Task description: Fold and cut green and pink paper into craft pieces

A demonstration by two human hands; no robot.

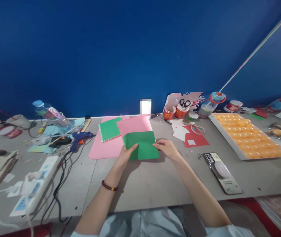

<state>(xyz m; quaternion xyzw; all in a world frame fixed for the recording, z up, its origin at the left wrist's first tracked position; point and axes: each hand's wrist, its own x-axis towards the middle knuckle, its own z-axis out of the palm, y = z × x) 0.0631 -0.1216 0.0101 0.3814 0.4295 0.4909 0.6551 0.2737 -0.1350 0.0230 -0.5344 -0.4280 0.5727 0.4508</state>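
Note:
Both hands hold up a sheet of green paper [142, 144] together with a pink sheet [137, 124] that shows above and behind it. My left hand [126, 154] pinches the lower left side, thumb on the green face. At the right edge, my right hand [168, 148] grips with its thumb in front and its fingers behind. Beyond my left hand, a stack of green paper [110, 129] lies on a large pink sheet [97, 149] on the table.
Left of the paper are a blue glue gun [79, 138], a power strip [40, 186] with cables, and a plastic bottle [52, 113]. To the right stand paper cups [169, 112] with scissors [185, 103]. A phone [221, 172] and a tray of orange balls [249, 135] lie farther right.

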